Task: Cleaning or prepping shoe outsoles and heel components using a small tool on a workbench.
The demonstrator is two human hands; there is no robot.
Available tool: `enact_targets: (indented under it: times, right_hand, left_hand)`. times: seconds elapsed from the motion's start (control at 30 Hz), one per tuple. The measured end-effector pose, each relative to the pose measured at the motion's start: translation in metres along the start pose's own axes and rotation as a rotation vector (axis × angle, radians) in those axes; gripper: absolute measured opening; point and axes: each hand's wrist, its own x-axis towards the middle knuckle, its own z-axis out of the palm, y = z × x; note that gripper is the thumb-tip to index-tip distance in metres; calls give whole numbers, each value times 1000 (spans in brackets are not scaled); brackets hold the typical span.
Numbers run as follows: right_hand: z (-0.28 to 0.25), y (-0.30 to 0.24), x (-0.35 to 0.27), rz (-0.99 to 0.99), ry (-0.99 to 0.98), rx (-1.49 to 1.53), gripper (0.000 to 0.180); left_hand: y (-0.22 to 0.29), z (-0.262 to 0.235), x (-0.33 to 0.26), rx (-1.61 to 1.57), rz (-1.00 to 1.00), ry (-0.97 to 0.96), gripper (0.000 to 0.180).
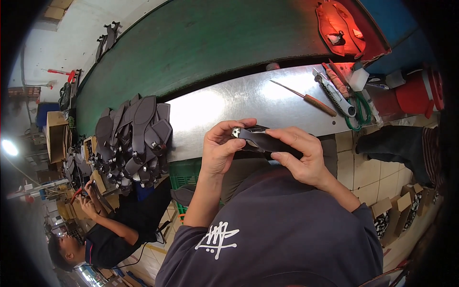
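Close to my body, in front of the metal bench edge, both hands hold a dark grey shoe sole [270,142]. My left hand [217,148] pinches its narrow end between thumb and fingers, beside a small pale metal-looking fitting [236,132]. My right hand [306,155] is closed round the wider end, thumb below and fingers above. Part of the sole is covered by my fingers. To the left of my left hand lies a heap of similar dark soles [142,119], several with small shiny fittings at their ends.
The metal bench [191,107] borders a green belt [215,40]. On its right lie an awl [319,104], a box cutter [333,93] and green-handled scissors [359,115]. Red-lit soles [330,21] sit at the far right. A co-worker [114,229] handles something at left.
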Motion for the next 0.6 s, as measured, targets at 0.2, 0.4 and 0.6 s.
enact_targets:
  times: [0.2, 0.4, 0.6]
  right_hand:
    - [0, -1, 0, -28, 2, -68, 41]
    - [-5, -7, 1, -44, -32, -170, 41]
    - [-5, -7, 2, -50, -58, -199, 42]
  left_hand:
    - [0, 0, -1, 57, 38, -11, 33]
    - [-2, 0, -1, 176, 180, -23, 35]
    - [-2, -2, -2, 280, 222, -65, 39]
